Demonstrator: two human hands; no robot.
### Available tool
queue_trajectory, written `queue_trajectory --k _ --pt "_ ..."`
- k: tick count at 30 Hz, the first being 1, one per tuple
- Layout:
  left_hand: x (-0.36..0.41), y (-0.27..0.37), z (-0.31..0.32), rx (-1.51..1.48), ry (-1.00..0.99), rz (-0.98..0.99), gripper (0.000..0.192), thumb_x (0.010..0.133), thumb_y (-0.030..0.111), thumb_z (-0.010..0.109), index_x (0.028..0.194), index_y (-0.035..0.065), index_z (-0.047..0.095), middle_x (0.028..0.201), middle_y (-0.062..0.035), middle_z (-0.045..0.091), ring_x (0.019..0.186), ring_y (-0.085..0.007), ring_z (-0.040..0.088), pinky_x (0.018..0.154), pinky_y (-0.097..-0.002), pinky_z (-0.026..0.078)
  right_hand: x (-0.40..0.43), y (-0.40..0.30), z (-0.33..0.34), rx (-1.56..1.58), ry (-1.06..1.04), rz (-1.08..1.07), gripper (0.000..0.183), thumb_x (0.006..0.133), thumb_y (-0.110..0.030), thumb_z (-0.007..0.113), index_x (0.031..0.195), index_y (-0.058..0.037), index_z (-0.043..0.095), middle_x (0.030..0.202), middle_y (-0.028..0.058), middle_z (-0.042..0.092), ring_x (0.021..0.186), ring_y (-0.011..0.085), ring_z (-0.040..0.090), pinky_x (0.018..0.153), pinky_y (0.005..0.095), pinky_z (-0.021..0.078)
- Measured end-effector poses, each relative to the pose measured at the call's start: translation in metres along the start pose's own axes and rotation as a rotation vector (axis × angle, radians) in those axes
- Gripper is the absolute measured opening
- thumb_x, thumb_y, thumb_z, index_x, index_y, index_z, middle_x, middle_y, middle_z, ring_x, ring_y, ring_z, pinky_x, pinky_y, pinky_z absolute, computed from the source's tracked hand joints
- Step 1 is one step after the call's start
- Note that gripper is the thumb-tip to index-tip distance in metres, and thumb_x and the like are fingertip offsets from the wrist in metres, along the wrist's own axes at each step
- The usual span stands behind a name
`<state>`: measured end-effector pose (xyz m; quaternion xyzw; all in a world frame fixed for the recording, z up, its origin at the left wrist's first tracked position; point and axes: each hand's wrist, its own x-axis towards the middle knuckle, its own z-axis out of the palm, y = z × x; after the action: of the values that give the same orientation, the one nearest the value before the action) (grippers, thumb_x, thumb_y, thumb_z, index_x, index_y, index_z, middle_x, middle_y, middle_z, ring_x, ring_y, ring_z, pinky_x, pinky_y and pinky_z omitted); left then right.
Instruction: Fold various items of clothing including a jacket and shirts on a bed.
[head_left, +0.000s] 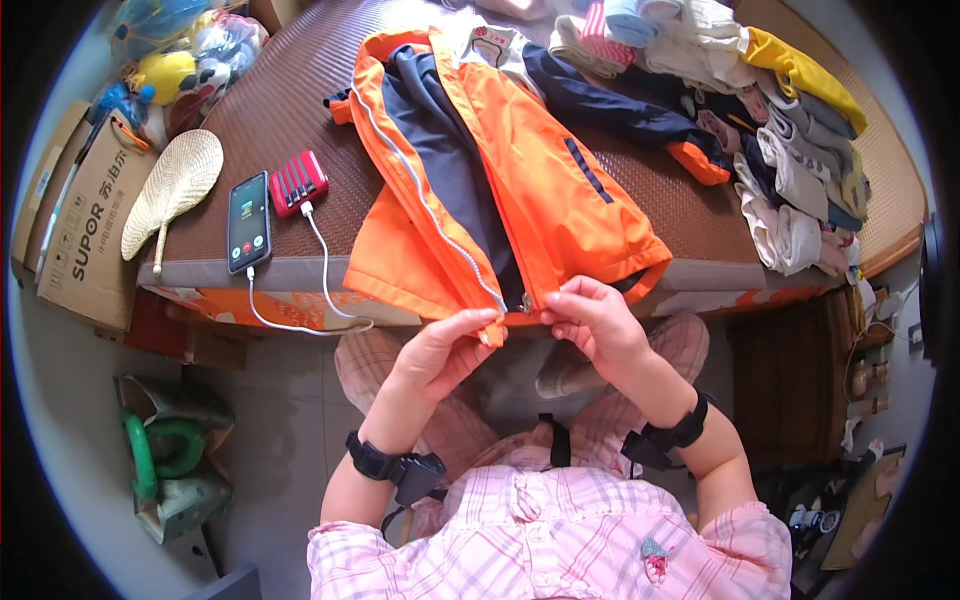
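An orange jacket (540, 165) with a dark lining lies spread on the bed, its front undone and its hem toward me. My left hand (446, 356) pinches the bottom corner of one front edge, where the pale zipper teeth (439, 217) end. Between the fingers of my right hand (600, 322) is the bottom of the other front edge, beside the metal zipper slider (526, 303). A small gap separates the two zipper ends. The dark sleeve (622, 112) with an orange cuff stretches off to the right.
Folded clothes (795, 157) are piled at the right. A smartphone (248, 221) is cabled to a red power bank (298, 184), and the white cable (300, 330) hangs over the bed's edge. Left of them lie a woven fan (176, 187) and a cardboard box (97, 225). Bagged plush toys (169, 75) sit behind.
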<state>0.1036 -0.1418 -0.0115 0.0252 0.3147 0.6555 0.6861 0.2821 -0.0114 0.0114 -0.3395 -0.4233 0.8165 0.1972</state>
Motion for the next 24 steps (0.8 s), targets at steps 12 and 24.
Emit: queue_trajectory --k 12,24 --pt "-0.001 -0.003 0.007 0.094 -0.007 0.027 0.020 0.089 0.012 0.062 0.102 -0.0026 0.061 0.088 -0.0086 0.067 0.082 -0.0159 0.067 0.070 -0.0222 0.054 -0.003 -0.008 -0.007 0.140 -0.011 0.039 0.009 0.087 -0.006 0.060 0.083 -0.0080 0.053 0.080 0.0056 0.063 0.076 0.0169 0.066 0.058 0.0265 0.0505" --pt "-0.006 -0.007 0.004 -0.269 -0.290 0.135 0.051 0.094 0.016 0.055 0.135 -0.0047 0.033 0.118 -0.0222 0.055 0.121 -0.0348 0.050 0.098 -0.0333 0.050 0.005 -0.008 0.002 0.351 -0.069 0.115 0.009 0.088 -0.007 0.059 0.081 -0.0064 0.054 0.084 0.0075 0.063 0.074 0.0142 0.061 0.062 0.0253 0.0496"
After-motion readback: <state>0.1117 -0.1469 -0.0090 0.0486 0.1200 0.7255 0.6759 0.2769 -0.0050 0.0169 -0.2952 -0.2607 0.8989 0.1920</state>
